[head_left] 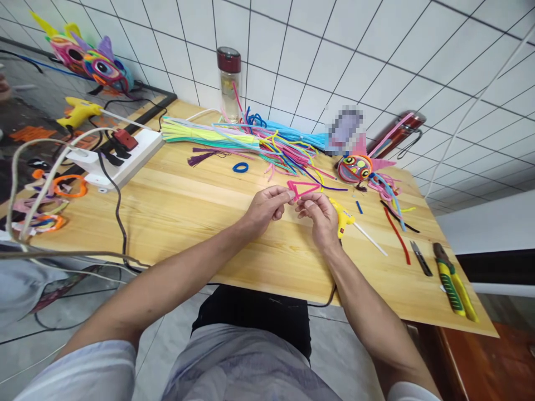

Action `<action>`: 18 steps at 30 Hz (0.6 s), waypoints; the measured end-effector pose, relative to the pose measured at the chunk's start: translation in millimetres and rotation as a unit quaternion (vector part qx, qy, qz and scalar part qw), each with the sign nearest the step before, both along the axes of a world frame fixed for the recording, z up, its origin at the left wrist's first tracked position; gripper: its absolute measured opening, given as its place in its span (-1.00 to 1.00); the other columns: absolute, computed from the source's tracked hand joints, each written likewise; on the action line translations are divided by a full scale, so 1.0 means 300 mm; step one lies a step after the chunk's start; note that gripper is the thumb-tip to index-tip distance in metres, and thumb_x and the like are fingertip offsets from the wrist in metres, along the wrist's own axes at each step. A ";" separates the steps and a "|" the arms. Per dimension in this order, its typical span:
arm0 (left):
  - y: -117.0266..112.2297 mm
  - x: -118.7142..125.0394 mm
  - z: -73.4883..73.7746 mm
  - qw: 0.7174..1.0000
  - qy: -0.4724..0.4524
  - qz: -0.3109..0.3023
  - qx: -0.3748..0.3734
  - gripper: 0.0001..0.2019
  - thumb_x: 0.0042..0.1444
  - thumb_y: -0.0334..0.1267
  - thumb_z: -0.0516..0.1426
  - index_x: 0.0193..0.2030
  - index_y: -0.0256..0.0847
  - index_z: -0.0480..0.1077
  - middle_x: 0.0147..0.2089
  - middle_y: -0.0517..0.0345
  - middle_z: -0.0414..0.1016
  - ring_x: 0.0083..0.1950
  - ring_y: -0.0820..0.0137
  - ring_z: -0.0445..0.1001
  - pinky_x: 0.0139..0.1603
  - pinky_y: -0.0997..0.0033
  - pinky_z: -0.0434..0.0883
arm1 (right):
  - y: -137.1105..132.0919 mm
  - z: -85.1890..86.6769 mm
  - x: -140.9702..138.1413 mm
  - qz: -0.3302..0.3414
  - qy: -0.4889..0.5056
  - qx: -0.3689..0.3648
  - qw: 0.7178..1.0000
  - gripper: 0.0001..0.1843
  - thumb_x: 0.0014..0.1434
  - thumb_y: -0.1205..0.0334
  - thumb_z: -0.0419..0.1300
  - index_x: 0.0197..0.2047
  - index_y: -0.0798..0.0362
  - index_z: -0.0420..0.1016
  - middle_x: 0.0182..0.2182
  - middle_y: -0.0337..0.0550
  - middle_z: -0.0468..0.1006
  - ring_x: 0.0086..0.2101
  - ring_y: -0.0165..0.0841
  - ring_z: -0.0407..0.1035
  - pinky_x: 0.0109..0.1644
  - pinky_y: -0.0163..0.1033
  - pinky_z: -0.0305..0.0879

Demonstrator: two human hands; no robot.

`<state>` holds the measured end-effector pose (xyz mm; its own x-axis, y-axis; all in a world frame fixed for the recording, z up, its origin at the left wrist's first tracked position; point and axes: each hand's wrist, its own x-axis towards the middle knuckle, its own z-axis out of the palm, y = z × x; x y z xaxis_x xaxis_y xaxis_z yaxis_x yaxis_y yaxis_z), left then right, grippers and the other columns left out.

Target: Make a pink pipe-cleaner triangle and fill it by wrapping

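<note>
Between my two hands, a pink pipe cleaner (307,185) bent into a triangle is held above the wooden table (175,206). My left hand (267,209) pinches its left corner between thumb and forefinger. My right hand (318,216) has its fingers closed at the lower edge of the triangle. Close behind my right hand lies a yellow glue gun (343,216) with a white glue stick in it. Beyond my hands rests a bundle of coloured pipe cleaners (213,133), and a small blue ring (240,167) is in front of it.
A power strip (125,159) with cables and another yellow glue gun (81,111) are at left. A glass bottle (229,83) stands by the wall. At right are a decorated mask-like figure (355,167), a small cutter (421,259) and pliers (453,281).
</note>
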<state>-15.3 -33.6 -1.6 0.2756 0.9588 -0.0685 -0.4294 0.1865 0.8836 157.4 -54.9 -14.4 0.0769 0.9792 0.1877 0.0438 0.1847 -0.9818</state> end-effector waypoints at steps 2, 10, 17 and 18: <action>-0.001 0.002 -0.008 1.000 0.004 0.002 0.007 -0.61 -0.06 0.00 0.45 -0.32 -0.23 0.47 -0.36 0.24 0.55 -0.59 0.65 0.21 -0.57 0.51 0.08 | -0.004 0.005 -0.006 0.013 0.005 -0.012 1.000 -0.69 0.21 -0.10 0.40 -0.17 -0.04 0.57 -0.28 -0.18 0.68 -0.34 -0.31 0.53 -0.28 -0.20 0.50; -0.006 0.011 -0.035 0.999 0.025 -0.026 0.038 -0.56 -0.06 0.04 0.50 -0.23 -0.23 0.53 -0.40 0.27 0.52 -0.56 0.63 0.23 -0.54 0.49 0.11 | -0.011 0.008 -0.010 -0.007 -0.037 0.002 0.999 -0.71 0.23 -0.06 0.41 -0.32 -0.05 0.54 -0.48 -0.28 0.54 -0.45 -0.35 0.40 -0.30 -0.20 0.40; 0.000 0.014 -0.033 0.998 -0.013 -0.041 0.038 -0.50 -0.05 0.06 0.52 -0.12 -0.21 0.55 -0.38 0.29 0.50 -0.55 0.64 0.21 -0.53 0.50 0.08 | -0.017 0.013 -0.008 -0.004 -0.039 0.005 0.999 -0.74 0.21 -0.01 0.38 -0.37 -0.04 0.54 -0.51 -0.29 0.53 -0.46 -0.35 0.38 -0.30 -0.20 0.35; 0.000 0.013 -0.031 0.998 -0.020 -0.045 0.037 -0.50 -0.05 0.07 0.53 -0.13 -0.21 0.54 -0.40 0.31 0.47 -0.55 0.64 0.21 -0.52 0.50 0.07 | -0.017 0.016 -0.009 -0.001 -0.037 0.004 0.999 -0.74 0.21 -0.02 0.38 -0.37 -0.04 0.54 -0.50 -0.29 0.53 -0.46 -0.36 0.38 -0.29 -0.20 0.36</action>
<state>-11.3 -33.6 -10.8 0.3617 0.9322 0.0153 -0.4492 0.1599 0.8790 154.7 -60.2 -9.6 0.0650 0.9774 0.2010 0.1177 0.1925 -0.9742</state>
